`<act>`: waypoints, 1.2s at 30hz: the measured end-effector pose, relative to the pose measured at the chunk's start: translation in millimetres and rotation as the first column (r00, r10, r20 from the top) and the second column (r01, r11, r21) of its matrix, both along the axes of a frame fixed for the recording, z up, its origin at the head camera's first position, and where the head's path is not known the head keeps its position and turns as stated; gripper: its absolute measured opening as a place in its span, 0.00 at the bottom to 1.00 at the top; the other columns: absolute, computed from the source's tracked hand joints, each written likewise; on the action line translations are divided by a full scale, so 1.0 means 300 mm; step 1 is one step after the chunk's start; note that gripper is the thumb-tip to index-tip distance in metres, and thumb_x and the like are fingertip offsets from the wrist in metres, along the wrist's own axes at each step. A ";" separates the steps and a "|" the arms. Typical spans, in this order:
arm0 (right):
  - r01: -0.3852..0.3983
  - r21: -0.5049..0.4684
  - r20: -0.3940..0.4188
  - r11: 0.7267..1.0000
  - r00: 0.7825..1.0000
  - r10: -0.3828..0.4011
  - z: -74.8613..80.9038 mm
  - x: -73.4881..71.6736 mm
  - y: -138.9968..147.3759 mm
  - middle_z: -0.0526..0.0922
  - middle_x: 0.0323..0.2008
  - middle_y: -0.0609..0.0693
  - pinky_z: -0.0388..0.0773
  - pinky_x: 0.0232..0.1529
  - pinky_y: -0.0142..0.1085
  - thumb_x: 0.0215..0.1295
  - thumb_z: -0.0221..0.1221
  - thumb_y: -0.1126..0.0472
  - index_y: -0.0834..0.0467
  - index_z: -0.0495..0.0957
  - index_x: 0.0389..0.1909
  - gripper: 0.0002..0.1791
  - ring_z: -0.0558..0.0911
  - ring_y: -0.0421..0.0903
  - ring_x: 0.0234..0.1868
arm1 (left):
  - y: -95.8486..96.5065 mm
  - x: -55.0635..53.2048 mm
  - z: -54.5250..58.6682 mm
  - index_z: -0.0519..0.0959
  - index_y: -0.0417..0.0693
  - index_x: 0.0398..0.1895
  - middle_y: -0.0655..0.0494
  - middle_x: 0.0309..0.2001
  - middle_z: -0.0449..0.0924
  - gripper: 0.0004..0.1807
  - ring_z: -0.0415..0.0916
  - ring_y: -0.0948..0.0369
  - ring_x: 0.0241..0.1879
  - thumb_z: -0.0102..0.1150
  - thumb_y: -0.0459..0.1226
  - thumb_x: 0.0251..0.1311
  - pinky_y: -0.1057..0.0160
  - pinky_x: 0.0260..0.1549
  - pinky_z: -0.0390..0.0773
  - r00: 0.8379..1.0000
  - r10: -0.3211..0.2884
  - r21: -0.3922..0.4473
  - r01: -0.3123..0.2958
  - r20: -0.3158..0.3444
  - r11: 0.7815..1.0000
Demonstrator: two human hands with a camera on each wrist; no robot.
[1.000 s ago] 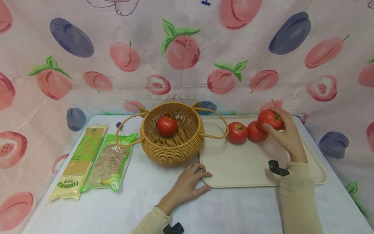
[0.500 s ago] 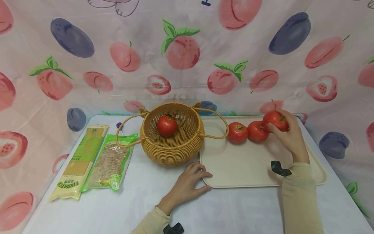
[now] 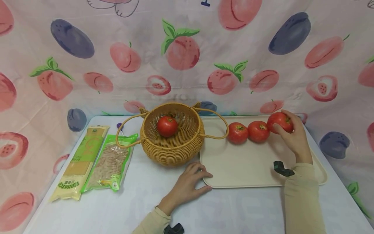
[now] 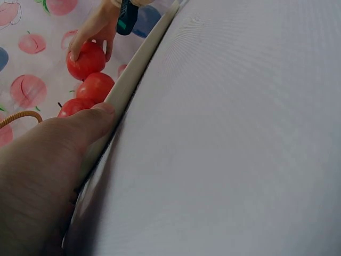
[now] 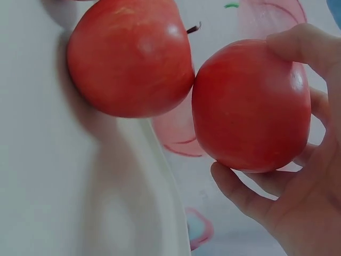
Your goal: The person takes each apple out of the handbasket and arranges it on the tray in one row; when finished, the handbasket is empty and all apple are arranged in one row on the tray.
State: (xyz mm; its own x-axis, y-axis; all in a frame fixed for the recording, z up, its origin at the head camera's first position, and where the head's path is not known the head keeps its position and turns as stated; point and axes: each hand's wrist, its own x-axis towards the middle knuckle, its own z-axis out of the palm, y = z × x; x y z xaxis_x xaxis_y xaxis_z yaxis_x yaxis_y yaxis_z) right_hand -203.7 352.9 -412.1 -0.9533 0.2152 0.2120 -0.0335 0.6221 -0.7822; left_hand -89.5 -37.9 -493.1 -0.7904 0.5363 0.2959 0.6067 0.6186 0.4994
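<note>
My right hand (image 3: pixel 295 138) grips a red apple (image 3: pixel 280 122) between thumb and fingers over the back right of the beige tray (image 3: pixel 242 169). In the right wrist view the held apple (image 5: pixel 250 106) overlaps the side of a neighbouring apple (image 5: pixel 133 58), whose stem shows. That middle apple (image 3: pixel 258 131) sits on the tray beside another apple (image 3: pixel 237 133). My left hand (image 3: pixel 187 185) lies with relaxed fingers at the tray's near left corner. Up close in the left wrist view, its thumb (image 4: pixel 98 120) overlaps the tray's rim.
A wicker basket (image 3: pixel 169 156) with two loop handles stands left of the tray, one apple (image 3: pixel 167 126) inside it. Farther left lie a noodle packet (image 3: pixel 80 162) and a green-edged bag (image 3: pixel 109 162), with a small purple lollipop (image 3: pixel 119 125) behind. A fruit-print cloth (image 3: pixel 187 81) hangs at the back.
My right hand has moved right and slightly down with its apple, away from the middle apple, which now shows whole. The left hand has stayed at the tray corner.
</note>
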 end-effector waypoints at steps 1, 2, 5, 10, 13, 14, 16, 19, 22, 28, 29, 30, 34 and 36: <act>0.005 -0.004 0.005 1.000 1.000 -0.005 -0.004 0.000 0.005 0.58 0.69 0.58 0.60 0.63 0.64 0.63 0.59 0.48 0.37 0.56 0.70 0.36 0.59 0.59 0.65 | 0.000 0.000 -0.001 0.79 0.67 0.49 0.66 0.51 0.69 0.18 0.61 0.59 0.64 0.60 0.56 0.56 0.54 0.60 0.69 1.000 0.000 0.001 0.000 0.001 1.000; 0.008 -0.004 0.009 1.000 1.000 -0.008 -0.008 -0.001 0.009 0.58 0.69 0.58 0.59 0.63 0.64 0.63 0.58 0.48 0.37 0.56 0.70 0.36 0.59 0.59 0.65 | 0.000 0.001 -0.001 0.79 0.67 0.49 0.66 0.51 0.69 0.18 0.61 0.59 0.64 0.60 0.56 0.56 0.54 0.60 0.69 1.000 0.000 0.001 0.000 0.002 1.000; 0.016 -0.012 0.004 1.000 1.000 -0.016 -0.024 -0.003 0.020 0.57 0.69 0.59 0.57 0.64 0.64 0.63 0.58 0.49 0.38 0.56 0.70 0.35 0.58 0.60 0.65 | 0.000 0.001 -0.002 0.78 0.67 0.49 0.67 0.51 0.69 0.18 0.61 0.59 0.64 0.60 0.57 0.56 0.54 0.59 0.69 1.000 0.001 0.000 -0.001 0.006 1.000; 0.027 -0.015 -0.012 1.000 1.000 -0.027 -0.046 -0.009 0.032 0.59 0.68 0.59 0.56 0.65 0.63 0.63 0.59 0.51 0.42 0.58 0.70 0.35 0.59 0.60 0.65 | 0.000 0.001 -0.002 0.79 0.67 0.49 0.66 0.51 0.69 0.18 0.61 0.59 0.64 0.60 0.57 0.56 0.54 0.59 0.70 1.000 -0.002 -0.001 0.002 0.005 1.000; 0.029 -0.006 -0.034 1.000 0.999 -0.029 -0.060 -0.016 0.038 0.60 0.68 0.59 0.56 0.66 0.61 0.63 0.60 0.53 0.47 0.59 0.70 0.35 0.59 0.59 0.66 | -0.001 -0.001 -0.001 0.79 0.67 0.49 0.66 0.51 0.69 0.18 0.61 0.58 0.64 0.60 0.56 0.56 0.54 0.59 0.69 1.000 -0.003 -0.002 0.003 0.003 1.000; 0.030 0.000 -0.038 1.000 0.999 -0.030 -0.066 -0.018 0.040 0.60 0.68 0.59 0.56 0.66 0.61 0.62 0.60 0.53 0.48 0.60 0.70 0.35 0.59 0.59 0.66 | 0.000 -0.001 0.001 0.79 0.67 0.49 0.66 0.51 0.69 0.18 0.61 0.59 0.64 0.60 0.56 0.56 0.54 0.60 0.69 1.000 -0.002 -0.002 0.002 0.007 1.000; 0.026 0.000 -0.037 1.000 0.999 -0.026 -0.077 -0.023 0.045 0.60 0.68 0.60 0.55 0.67 0.60 0.63 0.60 0.54 0.50 0.59 0.70 0.35 0.58 0.59 0.67 | -0.001 -0.002 0.004 0.79 0.67 0.49 0.66 0.51 0.69 0.18 0.61 0.59 0.65 0.61 0.56 0.56 0.54 0.60 0.69 1.000 -0.001 -0.002 0.001 0.017 1.000; 0.025 0.001 -0.010 1.000 1.000 -0.025 -0.097 -0.026 0.053 0.58 0.68 0.61 0.53 0.67 0.61 0.64 0.58 0.53 0.50 0.57 0.71 0.35 0.56 0.61 0.68 | -0.001 -0.004 0.004 0.79 0.67 0.49 0.66 0.51 0.69 0.18 0.60 0.60 0.65 0.60 0.56 0.56 0.55 0.61 0.68 1.000 -0.003 0.000 0.003 0.021 1.000; 0.026 -0.003 0.032 1.000 0.999 -0.026 -0.115 -0.027 0.059 0.56 0.68 0.63 0.53 0.67 0.63 0.65 0.57 0.51 0.50 0.55 0.71 0.36 0.55 0.63 0.68 | -0.001 -0.004 0.003 0.79 0.67 0.49 0.66 0.51 0.69 0.18 0.60 0.60 0.65 0.60 0.56 0.56 0.55 0.61 0.68 1.000 -0.007 0.001 0.007 0.011 1.000; 0.008 -0.011 0.055 1.000 0.998 -0.007 -0.139 -0.029 0.062 0.55 0.67 0.67 0.54 0.65 0.64 0.65 0.57 0.53 0.53 0.54 0.71 0.36 0.56 0.65 0.66 | -0.001 -0.004 -0.002 0.78 0.67 0.50 0.66 0.52 0.69 0.18 0.61 0.58 0.65 0.60 0.57 0.56 0.54 0.61 0.68 1.000 -0.008 -0.004 0.008 -0.001 1.000; 0.003 -0.010 0.055 1.000 0.998 -0.002 -0.140 -0.029 0.062 0.55 0.67 0.67 0.54 0.65 0.64 0.65 0.57 0.53 0.53 0.54 0.71 0.36 0.56 0.65 0.65 | -0.001 -0.004 -0.002 0.78 0.67 0.50 0.66 0.52 0.69 0.18 0.61 0.58 0.65 0.60 0.57 0.56 0.54 0.61 0.68 1.000 -0.007 -0.004 0.007 0.001 1.000; -0.002 -0.005 0.056 1.000 0.998 0.002 -0.141 -0.030 0.062 0.54 0.67 0.67 0.54 0.64 0.65 0.65 0.56 0.53 0.53 0.54 0.71 0.36 0.56 0.66 0.65 | -0.001 -0.003 -0.002 0.78 0.68 0.50 0.66 0.52 0.69 0.18 0.61 0.58 0.65 0.60 0.57 0.56 0.53 0.61 0.68 1.000 -0.006 -0.006 0.006 0.006 1.000; -0.030 0.012 0.069 0.999 0.997 0.030 -0.138 -0.033 0.059 0.53 0.67 0.68 0.54 0.63 0.66 0.65 0.56 0.52 0.53 0.53 0.72 0.36 0.56 0.67 0.65 | -0.002 -0.004 -0.001 0.78 0.68 0.50 0.66 0.52 0.69 0.19 0.60 0.58 0.65 0.60 0.57 0.56 0.53 0.61 0.67 1.000 -0.001 -0.007 0.001 0.017 1.000; -0.060 0.027 0.073 0.998 0.996 0.058 -0.135 -0.036 0.056 0.52 0.67 0.69 0.54 0.62 0.67 0.66 0.55 0.52 0.54 0.53 0.72 0.36 0.55 0.68 0.65 | -0.003 -0.006 0.000 0.79 0.67 0.50 0.66 0.51 0.69 0.19 0.60 0.58 0.65 0.60 0.56 0.56 0.53 0.61 0.67 1.000 0.000 -0.006 0.000 0.016 1.000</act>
State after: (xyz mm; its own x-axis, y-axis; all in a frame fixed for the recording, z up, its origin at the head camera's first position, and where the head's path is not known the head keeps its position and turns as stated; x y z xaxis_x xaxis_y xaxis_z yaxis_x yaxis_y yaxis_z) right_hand -214.5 369.7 -452.5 -0.9772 0.1526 0.1473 -0.0150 0.6431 -0.7657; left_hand -91.2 -38.7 -493.2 -0.7953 0.5377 0.2799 0.5982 0.6217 0.5056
